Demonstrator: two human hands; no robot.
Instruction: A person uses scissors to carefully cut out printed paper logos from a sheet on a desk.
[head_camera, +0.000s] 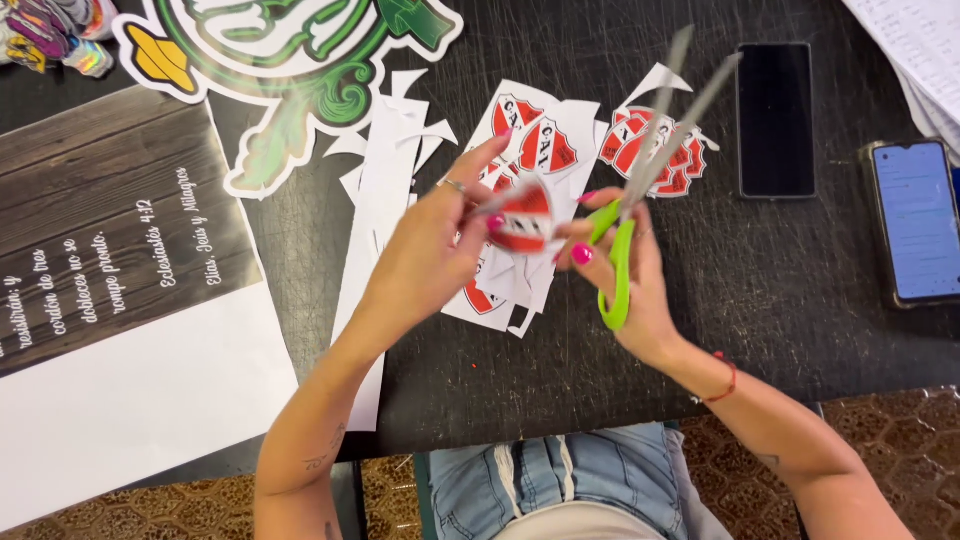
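Sticker, a small red-and-white crest, is pinched between thumb and fingers of the left hand above a black table. The right hand is closed through the green handles of the scissors, whose blades stand parted and point away from the person. The step in hand appears to be trimming the white edge off the crest; the next cut calls for turning the piece so its outline meets the blades. Beneath the hands lies a cut sheet of matching crests, with a pile of finished ones just right of it. White offcuts lie to the left. A large green die-cut emblem sits at the far edge, a wood-print poster with white script at left, and two phones at right.
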